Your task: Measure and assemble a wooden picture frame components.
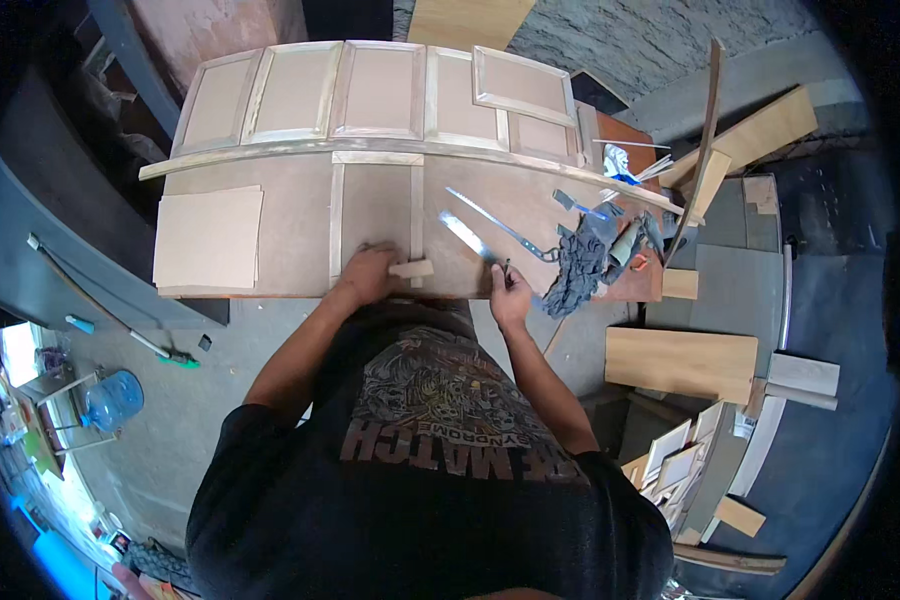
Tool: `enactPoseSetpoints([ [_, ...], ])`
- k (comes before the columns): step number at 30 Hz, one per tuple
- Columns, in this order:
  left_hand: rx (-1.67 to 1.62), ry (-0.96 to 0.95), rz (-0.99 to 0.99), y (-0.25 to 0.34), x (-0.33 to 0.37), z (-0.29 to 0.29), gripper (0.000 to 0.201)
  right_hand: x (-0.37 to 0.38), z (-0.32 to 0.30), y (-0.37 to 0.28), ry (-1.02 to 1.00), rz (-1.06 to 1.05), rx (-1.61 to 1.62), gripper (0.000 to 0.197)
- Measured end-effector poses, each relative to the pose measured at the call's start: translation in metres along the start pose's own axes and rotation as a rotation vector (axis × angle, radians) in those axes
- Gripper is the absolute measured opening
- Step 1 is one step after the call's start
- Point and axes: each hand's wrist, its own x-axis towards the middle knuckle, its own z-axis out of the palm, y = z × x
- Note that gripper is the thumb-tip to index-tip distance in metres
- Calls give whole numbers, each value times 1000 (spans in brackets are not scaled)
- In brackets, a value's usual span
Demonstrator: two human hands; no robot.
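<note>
An unfinished door frame of pale wood strips (376,158) lies on the brown workbench (300,225) in front of me. My left hand (368,273) is over its near left part, fingers curled. A small pale wooden block (413,269) sticks out from these fingers across the right strip. My right hand (511,296), at the bench's front edge, closes around the dark handle of a flat metal blade (466,236) that points away to the left. Beside this blade rests a long narrow saw blade (494,220) with a dark grip. Its exact kind is unclear.
Several framed panels (376,90) line the bench's far side, behind a long wooden strip (450,151). Thin board sheets (207,238) lie at left, a crumpled grey cloth (582,260) at right. Boards (682,363) and offcuts stand on the right; a broom (110,300) is left.
</note>
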Motion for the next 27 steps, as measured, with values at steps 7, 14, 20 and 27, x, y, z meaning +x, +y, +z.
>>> enactPoseSetpoints([
  [7, -414, 632, -140, 3, -51, -48, 29, 28, 39, -63, -501, 11, -119, 46],
  [14, -507, 790, -248, 3, -92, -68, 33, 37, 135, -109, -732, -290, -354, 46],
  [20, -551, 887, -253, 9, -112, -74, 33, 49, 129, -86, -411, -471, -38, 25],
  [27, -435, 865, -271, 39, -119, -103, 38, 47, 1, 43, -47, -425, -371, 42],
])
